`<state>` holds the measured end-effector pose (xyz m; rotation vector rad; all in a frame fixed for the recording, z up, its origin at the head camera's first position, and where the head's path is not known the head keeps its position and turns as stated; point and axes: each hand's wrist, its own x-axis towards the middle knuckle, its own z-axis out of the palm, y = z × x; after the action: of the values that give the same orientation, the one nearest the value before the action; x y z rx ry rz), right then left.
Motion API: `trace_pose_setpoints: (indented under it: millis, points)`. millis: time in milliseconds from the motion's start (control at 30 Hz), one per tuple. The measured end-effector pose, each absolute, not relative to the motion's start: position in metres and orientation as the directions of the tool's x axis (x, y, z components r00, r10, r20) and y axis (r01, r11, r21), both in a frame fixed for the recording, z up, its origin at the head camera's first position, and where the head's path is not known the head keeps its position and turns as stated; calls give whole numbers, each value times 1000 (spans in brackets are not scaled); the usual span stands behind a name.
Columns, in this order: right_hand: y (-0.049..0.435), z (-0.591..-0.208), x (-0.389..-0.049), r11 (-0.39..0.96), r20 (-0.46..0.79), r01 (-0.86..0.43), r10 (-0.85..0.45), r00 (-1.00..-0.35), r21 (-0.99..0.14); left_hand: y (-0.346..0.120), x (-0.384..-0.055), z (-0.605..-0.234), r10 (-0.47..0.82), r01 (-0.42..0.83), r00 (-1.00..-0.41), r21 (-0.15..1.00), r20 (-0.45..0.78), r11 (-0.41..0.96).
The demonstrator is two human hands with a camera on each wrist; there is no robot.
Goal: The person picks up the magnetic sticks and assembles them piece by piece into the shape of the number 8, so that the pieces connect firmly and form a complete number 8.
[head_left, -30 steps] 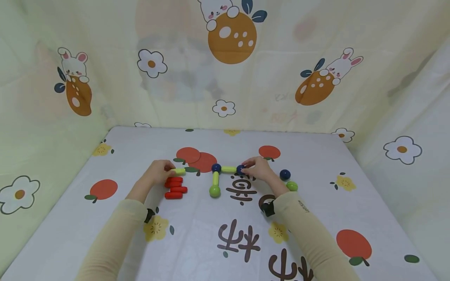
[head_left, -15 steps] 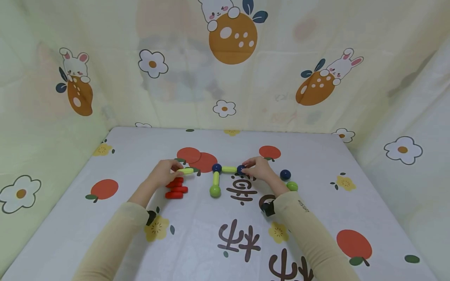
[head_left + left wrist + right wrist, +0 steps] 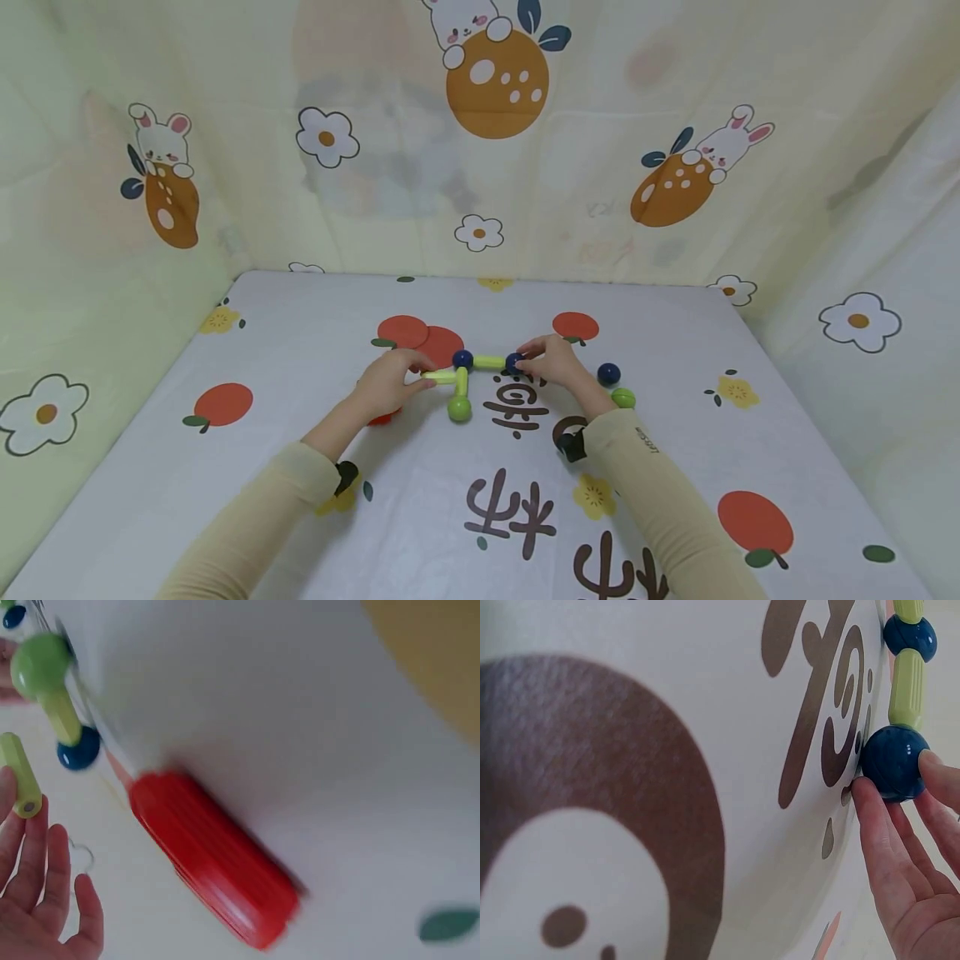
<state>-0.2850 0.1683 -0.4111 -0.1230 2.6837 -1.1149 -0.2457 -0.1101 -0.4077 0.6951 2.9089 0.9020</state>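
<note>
Yellow-green hand-held rod (image 3: 21, 776), short and ridged, is noted in the left hand (image 3: 388, 383). Grip narrow: the rod is pinched between thumb and fingertips, with the other fingers seen spread in the left wrist view. At 1 end of the rod a small round grey spot is visible. In the head view its far end is held up to the near rod (image 3: 461, 383), just below the corner ball (image 3: 910, 639); whether contact is made cannot be told.

Right hand (image 3: 555, 361): grip narrowed on the dark blue end ball (image 3: 895, 763), which is held by thumb and fingers. By the cross rod (image 3: 906, 690) it is joined to the corner ball, also dark blue. From there the near rod is pointed toward the person and capped by a green ball (image 3: 459, 408). An angle of 2 rods and 3 balls is thus formed on the worktop (image 3: 420, 517).

Red pieces (image 3: 381, 419) are mostly covered by the left hand; no count possible in the head view. Beyond the right wrist, a loose blue ball (image 3: 608, 374) and a loose green ball (image 3: 623, 397) are placed near each other.

Worktop printed with red fruit (image 3: 222, 404) and yellow flowers (image 3: 595, 497); backed by a pale curtain (image 3: 540, 183).
</note>
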Motion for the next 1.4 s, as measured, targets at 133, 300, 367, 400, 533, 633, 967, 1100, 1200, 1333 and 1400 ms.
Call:
trace_pose_setpoints:
  millis: [133, 300, 367, 400, 533, 633, 967, 1100, 1200, 1333, 1400]
  points:
    - [169, -411, -285, 709, -179, 10, -165, -970, -705, -95, -240, -409, 441, 445, -885, 540, 146, 715]
    - [169, -411, -286, 708, -184, 18, -159, -970, -706, -79, -238, -414, 453, 462, -878, 528, 156, 713]
    - [169, -411, -286, 711, -187, 20, -158, -970, -703, -72, -238, -417, 463, 463, -875, 523, 142, 716]
    - [169, -411, -286, 713, -188, 20, -158, -969, -701, -69, -237, -418, 470, 466, -872, 522, 134, 715]
    - [168, -411, -287, 714, -193, 22, -160, -968, -700, -59, -237, -422, 499, 481, -859, 520, 115, 706]
    - [168, -410, -287, 713, -199, 31, -153, -968, -700, -54, -236, -424, 527, 515, -840, 498, 132, 697]
    - [169, -411, -288, 718, -199, 27, -156, -967, -696, -43, -232, -428, 541, 515, -836, 471, 93, 716]
    - [168, -411, -288, 715, -205, 34, -154, -966, -698, -40, -231, -428, 529, 501, -846, 447, 70, 741]
    - [168, -410, -289, 717, -208, 37, -152, -966, -696, -39, -230, -428, 520, 492, -852, 431, 60, 757]
    - [169, -411, -288, 718, -213, 37, -157, -964, -696, -38, -229, -427, 508, 476, -860, 424, 41, 771]
    - [170, -411, -288, 717, -215, 38, -158, -964, -696, -38, -228, -426, 503, 469, -864, 422, 34, 776]
